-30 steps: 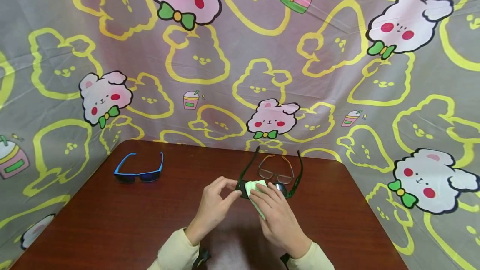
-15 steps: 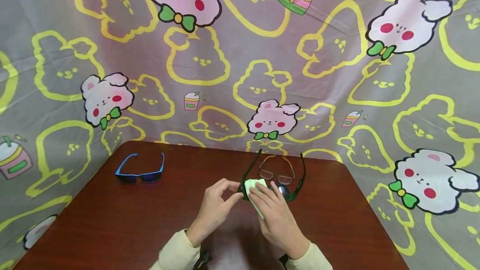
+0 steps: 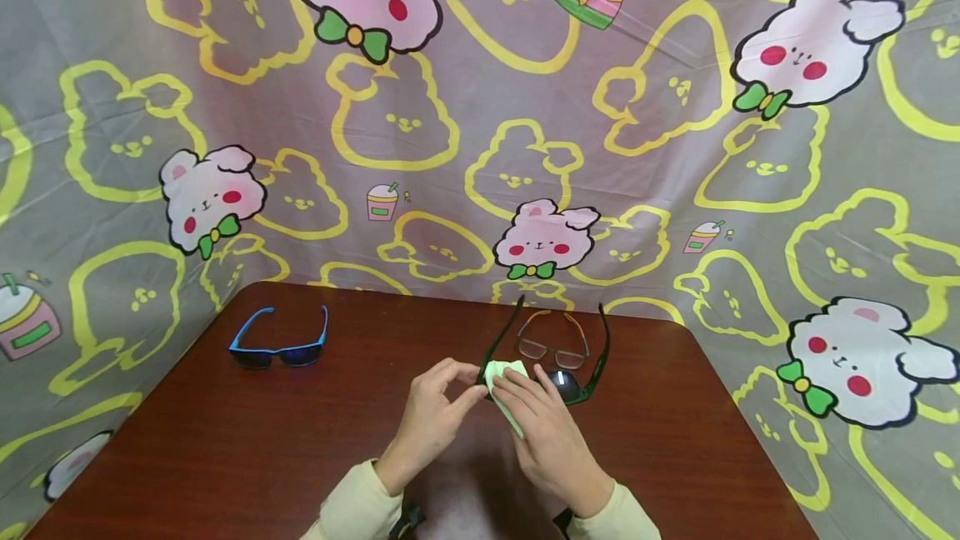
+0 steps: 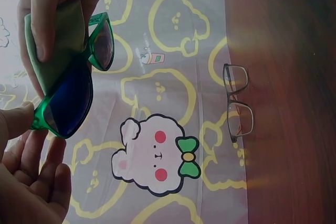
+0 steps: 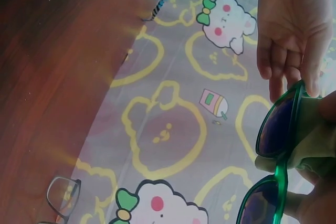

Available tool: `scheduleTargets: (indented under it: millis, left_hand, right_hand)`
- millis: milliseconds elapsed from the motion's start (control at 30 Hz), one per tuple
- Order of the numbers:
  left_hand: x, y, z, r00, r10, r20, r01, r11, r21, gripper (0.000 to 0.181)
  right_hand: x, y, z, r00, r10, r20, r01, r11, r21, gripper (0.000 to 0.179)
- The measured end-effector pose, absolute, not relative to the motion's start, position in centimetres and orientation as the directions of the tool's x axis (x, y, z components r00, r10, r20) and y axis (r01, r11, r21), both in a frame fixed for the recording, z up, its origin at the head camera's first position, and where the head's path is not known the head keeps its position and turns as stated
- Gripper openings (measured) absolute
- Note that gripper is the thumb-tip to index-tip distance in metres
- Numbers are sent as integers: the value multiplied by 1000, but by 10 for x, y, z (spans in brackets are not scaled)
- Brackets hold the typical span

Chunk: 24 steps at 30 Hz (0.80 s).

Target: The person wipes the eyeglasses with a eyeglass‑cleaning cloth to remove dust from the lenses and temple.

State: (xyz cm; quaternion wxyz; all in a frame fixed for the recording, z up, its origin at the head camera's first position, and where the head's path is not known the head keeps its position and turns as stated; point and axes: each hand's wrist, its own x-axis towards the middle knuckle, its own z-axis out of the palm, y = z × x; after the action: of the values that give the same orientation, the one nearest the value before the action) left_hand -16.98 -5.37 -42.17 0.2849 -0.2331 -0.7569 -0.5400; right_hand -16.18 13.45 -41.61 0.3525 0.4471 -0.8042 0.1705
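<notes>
Dark green-framed sunglasses (image 3: 566,387) are held up over the table, temples unfolded and pointing away. My left hand (image 3: 431,411) pinches their left end between thumb and fingers, near the hinge. A light green cloth (image 3: 501,372) lies folded over the left lens. My right hand (image 3: 551,444) grips that lens through the cloth; in the left wrist view, a finger presses the cloth (image 4: 63,45) and other fingers lie behind it. The right lens is uncovered. In the right wrist view the bluish lens (image 5: 277,124) shows beside the cloth.
Blue-framed sunglasses (image 3: 279,352) rest unfolded at the left of the brown table (image 3: 247,440). Clear glasses with orange temples (image 3: 555,352) lie just beyond the held sunglasses. A cartoon-print curtain (image 3: 420,132) stands behind the table and along both sides.
The right hand and cloth have shifted slightly left over the lens. The sunglasses have moved a little, while the left hand keeps its pinch. The other glasses stay put.
</notes>
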Motion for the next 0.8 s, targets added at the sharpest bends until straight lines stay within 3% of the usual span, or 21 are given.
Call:
scheduleTargets:
  millis: [200,400,600,800]
  left_hand:
    - [-171,-55,-422,-723,24,691,661,318,680,18]
    - [-171,-57,-422,-730,30,683,650,340,680,17]
    - [-171,-59,-422,-744,11,668,628,352,694,17]
    - [-174,-65,-421,-762,-8,648,595,386,705,17]
  right_hand:
    - [-160,134,-416,-353,-602,716,-852,523,20,45]
    - [-160,135,-417,-332,-599,728,-869,495,11,33]
    - [-158,138,-419,-290,-580,761,-890,456,7,34]
    - [-157,146,-421,-287,-517,806,-913,401,-68,32]
